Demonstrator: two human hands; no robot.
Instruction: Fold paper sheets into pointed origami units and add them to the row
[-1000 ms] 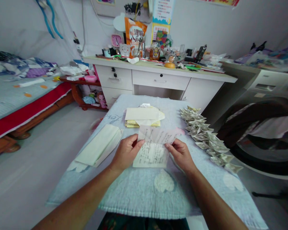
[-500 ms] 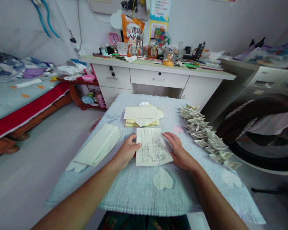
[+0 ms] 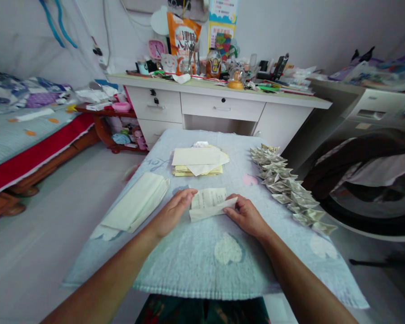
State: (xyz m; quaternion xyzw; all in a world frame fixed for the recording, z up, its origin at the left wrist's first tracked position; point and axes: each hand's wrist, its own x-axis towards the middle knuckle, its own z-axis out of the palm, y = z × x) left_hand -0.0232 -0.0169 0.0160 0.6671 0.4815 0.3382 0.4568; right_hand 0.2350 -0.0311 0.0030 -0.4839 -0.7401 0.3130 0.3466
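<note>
A sheet of paper (image 3: 209,202) with writing lies in front of me, its near edge turned up over the written face. My right hand (image 3: 246,216) pinches the turned-up flap at its right end, thumb on the near side. My left hand (image 3: 176,210) is at the sheet's left edge, fingers stretched out, the fingertips close to its upper left corner. Beyond the sheet sits a stack of cream and yellow paper (image 3: 197,158). To the left of my left hand lies a pile of pale folded sheets (image 3: 137,202). Several folded paper pieces (image 3: 283,184) stand in rows to my right.
A pale blue cloth (image 3: 202,270) with heart shapes covers the table. Behind it stands a white desk (image 3: 219,108) crowded with jars, a pink clock and an orange bag (image 3: 184,38). A bed (image 3: 27,130) is on the left, a washing machine (image 3: 364,148) on the right.
The sheet's near edge has been folded up and away from me by my right hand. My left hand has gone from gripping the left edge to stretched fingers beside it.
</note>
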